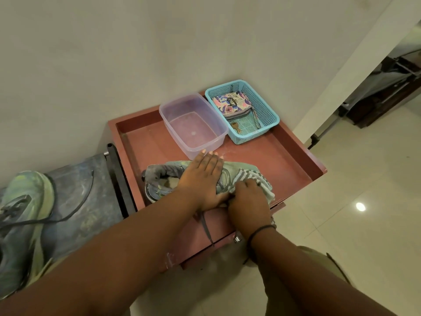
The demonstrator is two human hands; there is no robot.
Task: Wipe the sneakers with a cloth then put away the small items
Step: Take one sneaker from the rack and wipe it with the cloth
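Sneaker (182, 176) lies under flat, straight-fingered left hand (202, 179); right hand (248, 199) curls round striped cloth (257, 181).

green-grey sneaker (159, 179) lying on its side on the counter (262, 156); striped cloth (257, 179) over its toe; second sneaker (22, 213) at left.

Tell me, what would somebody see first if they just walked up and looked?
First, the two hands in the middle of the reddish-brown wooden tray table: the left hand rests flat on a grey-green worn sneaker, while the right hand holds a striped grey-and-white cloth against it. Behind them stand a clear plastic rectangular tub and a bright blue plastic mesh basket holding a flowery pouch. The other grey-green sneaker waits far left.
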